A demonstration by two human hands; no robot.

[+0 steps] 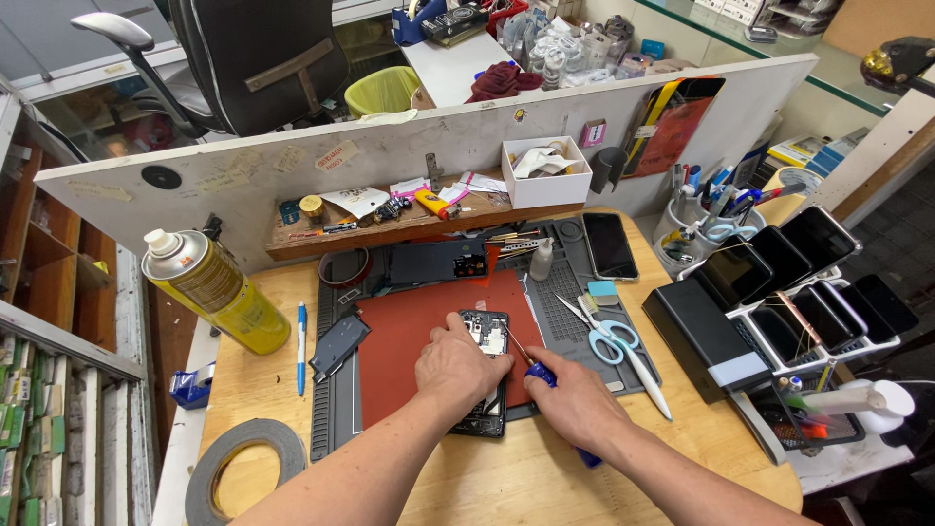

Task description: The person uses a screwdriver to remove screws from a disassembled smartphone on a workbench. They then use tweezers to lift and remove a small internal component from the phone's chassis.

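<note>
An opened black phone (484,331) with its back cover off lies on a red mat (399,341). My left hand (456,368) rests on it, fingers pressing its upper part. My right hand (575,401) grips a blue-handled screwdriver (539,371). The thin tip points at the phone's right edge. A dark phone back cover (431,261) lies at the far edge of the mat.
Scissors (606,336), a white pen (646,377) and a black phone (610,244) lie on the grey work mat. A yellow spray can (216,290), a blue pen (301,346) and a tape roll (244,461) sit left. A rack of phones (789,292) stands right.
</note>
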